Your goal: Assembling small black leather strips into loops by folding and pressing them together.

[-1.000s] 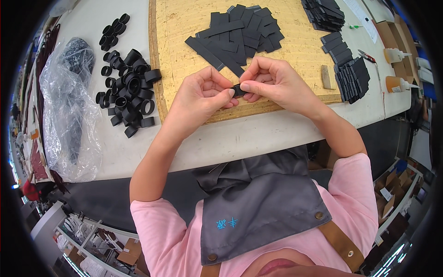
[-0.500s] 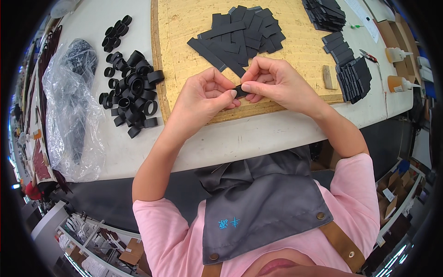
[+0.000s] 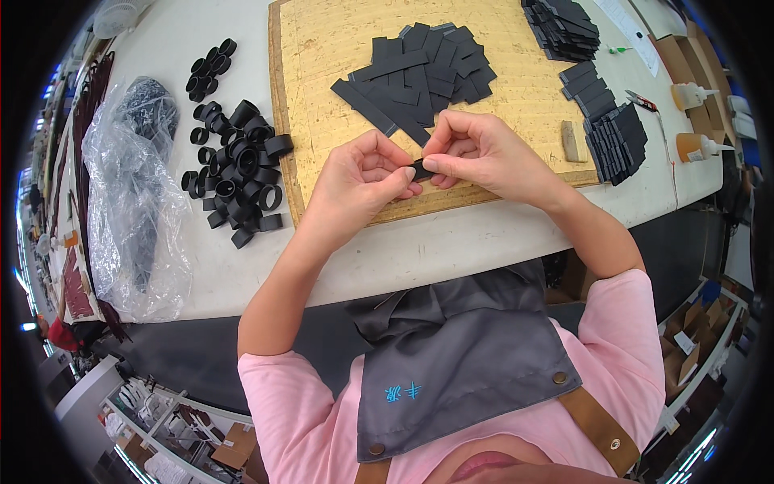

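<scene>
Between my fingertips is a small black strip (image 3: 420, 169), most of it hidden by the fingers; whether it is bent into a loop I cannot tell. My left hand (image 3: 367, 177) pinches its left end, and my right hand (image 3: 472, 157) pinches the right end. Both hands are over the front edge of a yellowish board (image 3: 322, 105). Just beyond them lies a loose pile of flat black strips (image 3: 423, 73). To the left, on the white table (image 3: 250, 274), is a heap of black loops (image 3: 242, 157), with a smaller group of loops (image 3: 211, 68) behind it.
Stacked black strips (image 3: 614, 141) lie at the board's right, with another stack (image 3: 560, 28) farther back. A small block (image 3: 574, 141), a red-handled cutter (image 3: 641, 100) and two glue bottles (image 3: 697, 148) are on the right. A clear plastic bag (image 3: 137, 202) lies far left.
The whole view has shifted slightly, with the table items a little lower and to the right on the left side. Both hands keep their pinch on the black strip.
</scene>
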{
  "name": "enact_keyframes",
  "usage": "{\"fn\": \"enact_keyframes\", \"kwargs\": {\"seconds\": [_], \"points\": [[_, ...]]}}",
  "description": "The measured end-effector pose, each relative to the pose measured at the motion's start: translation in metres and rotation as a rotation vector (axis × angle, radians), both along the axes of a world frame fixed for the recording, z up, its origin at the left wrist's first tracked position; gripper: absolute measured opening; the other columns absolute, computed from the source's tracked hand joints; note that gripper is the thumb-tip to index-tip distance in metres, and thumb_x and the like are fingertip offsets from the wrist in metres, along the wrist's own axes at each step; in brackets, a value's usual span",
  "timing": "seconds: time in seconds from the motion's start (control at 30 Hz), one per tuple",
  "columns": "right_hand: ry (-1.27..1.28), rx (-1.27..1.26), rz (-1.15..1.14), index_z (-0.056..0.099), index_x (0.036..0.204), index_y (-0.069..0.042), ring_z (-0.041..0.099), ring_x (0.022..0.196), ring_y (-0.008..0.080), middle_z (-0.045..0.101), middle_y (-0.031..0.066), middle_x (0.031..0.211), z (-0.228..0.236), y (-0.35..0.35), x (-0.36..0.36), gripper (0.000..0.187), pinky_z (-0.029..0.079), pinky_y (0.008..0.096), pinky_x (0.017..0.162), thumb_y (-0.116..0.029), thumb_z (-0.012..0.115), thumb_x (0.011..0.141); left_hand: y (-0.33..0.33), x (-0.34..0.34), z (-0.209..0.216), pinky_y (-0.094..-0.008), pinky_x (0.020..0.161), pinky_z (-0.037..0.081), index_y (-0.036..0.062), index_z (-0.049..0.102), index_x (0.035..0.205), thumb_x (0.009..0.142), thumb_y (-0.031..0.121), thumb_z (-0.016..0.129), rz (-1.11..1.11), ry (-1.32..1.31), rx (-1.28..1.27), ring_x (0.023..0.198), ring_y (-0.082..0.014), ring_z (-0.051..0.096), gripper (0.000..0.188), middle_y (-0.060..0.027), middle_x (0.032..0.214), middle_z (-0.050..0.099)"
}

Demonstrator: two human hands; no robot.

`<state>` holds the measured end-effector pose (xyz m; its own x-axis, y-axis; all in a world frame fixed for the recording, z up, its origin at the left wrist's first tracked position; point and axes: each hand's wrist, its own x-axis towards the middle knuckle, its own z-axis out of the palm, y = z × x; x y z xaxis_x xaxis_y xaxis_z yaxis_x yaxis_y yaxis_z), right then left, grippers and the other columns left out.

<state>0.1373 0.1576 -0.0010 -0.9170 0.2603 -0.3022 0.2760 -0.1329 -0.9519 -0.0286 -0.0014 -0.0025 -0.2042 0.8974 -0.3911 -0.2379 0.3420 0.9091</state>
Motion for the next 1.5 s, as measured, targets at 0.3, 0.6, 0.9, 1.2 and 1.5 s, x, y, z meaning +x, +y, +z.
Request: {"fn": "enact_keyframes", "kwargs": {"seconds": [0.3,0.6,0.9,1.2,1.5], "points": [[0.010,-0.003,0.002,0.060,0.095,-0.001,0.070,0.084,0.0100,0.068,0.0040,0.092,0.002,0.001,0.000,0.011,0.060,0.0241,0.074,-0.006,0.069,0.098,0.001,0.001,0.000,-0.0257,0.075,0.061,-0.0056,0.060,0.099,0.094,0.000,0.066,0.029,-0.012,0.005,0.086,-0.0164,0.075,0.009,-0.0129,0.092,0.072],[0.327,0.565,-0.085,0.069,0.095,0.001,0.074,0.089,0.0183,0.072,0.0083,0.090,0.013,-0.012,0.010,0.014,0.059,0.0288,0.072,0.004,0.079,0.085,-0.010,0.014,0.015,-0.0283,0.076,0.061,-0.0036,0.067,0.097,0.088,-0.004,0.071,0.061,0.486,0.300,0.087,-0.0169,0.076,0.010,-0.0088,0.092,0.074],[0.577,0.890,-0.110,0.069,0.098,-0.002,0.073,0.087,0.0252,0.073,0.0103,0.095,0.006,-0.017,0.009,0.023,0.060,0.0321,0.070,0.002,0.083,0.080,-0.017,0.020,0.031,-0.0300,0.071,0.059,0.0005,0.067,0.099,0.084,-0.008,0.073,0.065,0.825,0.438,0.082,-0.0208,0.075,0.018,-0.0109,0.092,0.072],[0.559,1.011,-0.129,0.071,0.102,-0.005,0.073,0.079,0.0221,0.072,0.0077,0.098,0.006,-0.020,0.006,0.022,0.059,0.0306,0.064,-0.005,0.081,0.083,-0.016,0.019,0.027,-0.0314,0.070,0.058,0.0028,0.067,0.100,0.082,-0.006,0.073,0.069,0.928,0.467,0.081,-0.0236,0.074,0.021,-0.0104,0.095,0.072],[0.434,0.787,-0.037,0.071,0.099,-0.002,0.070,0.086,0.0211,0.070,0.0109,0.095,0.013,-0.012,0.008,0.018,0.057,0.0285,0.071,0.001,0.080,0.083,-0.014,0.022,0.024,-0.0330,0.066,0.058,0.0037,0.066,0.101,0.082,-0.006,0.073,0.026,1.040,0.469,0.079,-0.0243,0.073,0.023,-0.0095,0.095,0.071]]}}
